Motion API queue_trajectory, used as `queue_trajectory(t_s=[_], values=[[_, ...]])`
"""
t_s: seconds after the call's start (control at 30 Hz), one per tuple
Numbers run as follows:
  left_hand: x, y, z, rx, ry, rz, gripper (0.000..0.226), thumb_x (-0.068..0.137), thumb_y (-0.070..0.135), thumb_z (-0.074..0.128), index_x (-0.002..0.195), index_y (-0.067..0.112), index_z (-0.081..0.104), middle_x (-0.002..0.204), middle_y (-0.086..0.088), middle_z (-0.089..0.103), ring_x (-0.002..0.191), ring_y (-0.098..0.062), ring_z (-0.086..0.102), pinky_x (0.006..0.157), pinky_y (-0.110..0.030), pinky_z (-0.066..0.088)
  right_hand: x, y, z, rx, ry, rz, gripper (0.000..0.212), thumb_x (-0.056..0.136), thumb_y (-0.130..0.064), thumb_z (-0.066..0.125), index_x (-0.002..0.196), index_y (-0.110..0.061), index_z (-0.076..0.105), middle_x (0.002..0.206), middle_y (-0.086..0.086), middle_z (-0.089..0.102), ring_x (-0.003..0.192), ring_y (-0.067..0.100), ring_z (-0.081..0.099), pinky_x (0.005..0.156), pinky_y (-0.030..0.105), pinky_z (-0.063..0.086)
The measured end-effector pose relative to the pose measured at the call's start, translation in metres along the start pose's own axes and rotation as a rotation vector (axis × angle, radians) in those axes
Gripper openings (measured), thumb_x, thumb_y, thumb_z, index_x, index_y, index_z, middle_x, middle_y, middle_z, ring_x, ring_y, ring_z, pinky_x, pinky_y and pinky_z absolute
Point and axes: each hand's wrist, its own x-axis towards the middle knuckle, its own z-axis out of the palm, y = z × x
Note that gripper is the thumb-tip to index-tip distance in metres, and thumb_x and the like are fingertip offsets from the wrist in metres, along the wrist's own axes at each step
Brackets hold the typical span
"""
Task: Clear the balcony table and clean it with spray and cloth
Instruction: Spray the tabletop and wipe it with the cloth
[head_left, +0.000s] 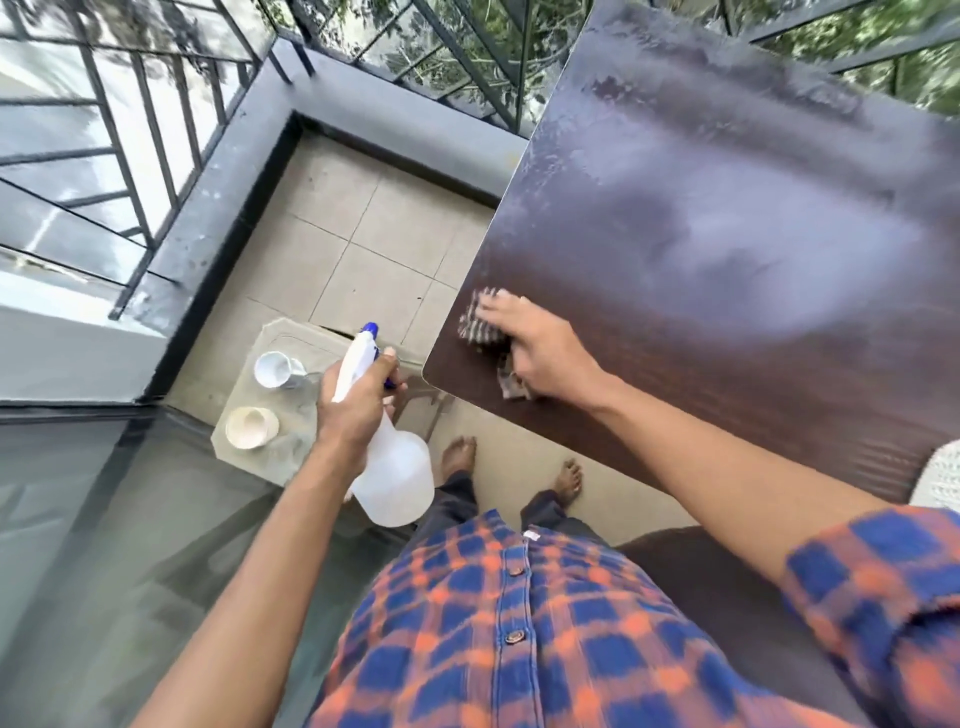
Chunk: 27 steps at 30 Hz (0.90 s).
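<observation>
Checked blue-and-orange shirt (519, 634) fills the near edge, and two bare arms reach out from it. Her or his right hand (535, 353) lies flat and spread on a small striped grey cloth (480, 327), pressing it onto the dark brown wooden table top (727, 249). That hand and cloth sit at the near left corner of the table. From there the table runs away to the far right, and most of it looks misty and wet, so I think the next wipe should go that way. The right hand is the one on the table. The left hand (358, 400) is off the table, to the left, curled tight around the neck of a clear plastic spray bottle with a blue tip (387, 457). Past it, low on the tiled floor, a pale tray (291, 452) holds a white cup (275, 370) and a cream cup (252, 427).
</observation>
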Motion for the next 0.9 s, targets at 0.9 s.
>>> queue_trajectory(t_s=[0.9], values=[[0.112,0.104,0.073,0.184,-0.251,0.000,0.017,0.095,0.034,0.067,0.094,0.017,0.068,0.067,0.005,0.065,0.073,-0.016,0.068,0.058,-0.028,0.039,0.106,0.048,-0.030,-0.291,-0.160,-0.121,0.061,0.085,-0.001,0.051,0.145,-0.014,0.052,0.153,0.006,0.046,0.147,0.026,0.033,0.122,0.045,0.021]])
